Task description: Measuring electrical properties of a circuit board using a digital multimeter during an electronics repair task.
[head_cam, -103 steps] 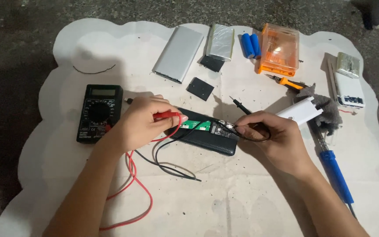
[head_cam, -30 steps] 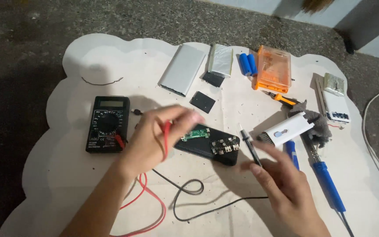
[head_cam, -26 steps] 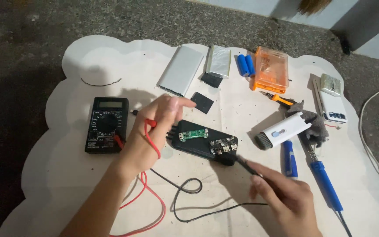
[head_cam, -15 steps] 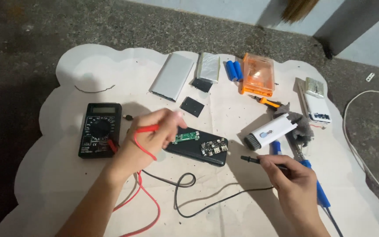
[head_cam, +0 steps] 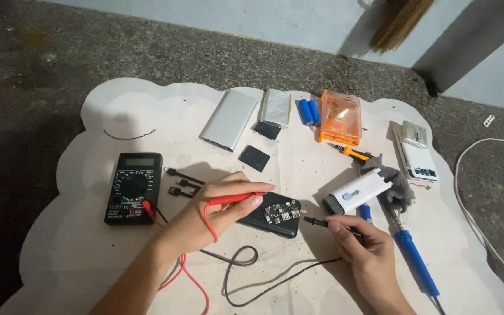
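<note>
A rough grey concrete floor (head_cam: 59,64) runs up to a pale blue wall, and on the floor lies a white cloud-shaped mat (head_cam: 118,111) that carries everything. At its left side sits a black multimeter (head_cam: 133,188), face up, with a red lead wire (head_cam: 191,280) and a black lead wire (head_cam: 275,283) curling over the mat toward the near edge. Just right of the meter lie two small black connector pieces (head_cam: 181,182).

The left hand (head_cam: 211,216) comes in from the lower left; its fingers (head_cam: 246,188) are closed around a red probe (head_cam: 231,199), held nearly level with its tip pointing right, over the left end of a black power-bank body (head_cam: 269,216). That body lies near the middle of the mat with a small circuit board (head_cam: 282,211) exposed on top.

Behind it lie a silver metal shell (head_cam: 228,119), a silver flat battery cell (head_cam: 276,107), and two black plates (head_cam: 255,157). Further right are two blue cylindrical cells (head_cam: 308,111) and an orange plastic box (head_cam: 339,116).

The right hand (head_cam: 366,251) rises from the lower right, its fingers pinched on a black probe (head_cam: 319,222) whose tip points left, just beside the right end of the power-bank body; whether it touches cannot be told. Beyond it lie a white brush tool (head_cam: 357,195), a grey cloth (head_cam: 398,186), a blue-handled soldering iron (head_cam: 412,262), a white power bank (head_cam: 418,157) and a white cable (head_cam: 473,192) on the floor.
</note>
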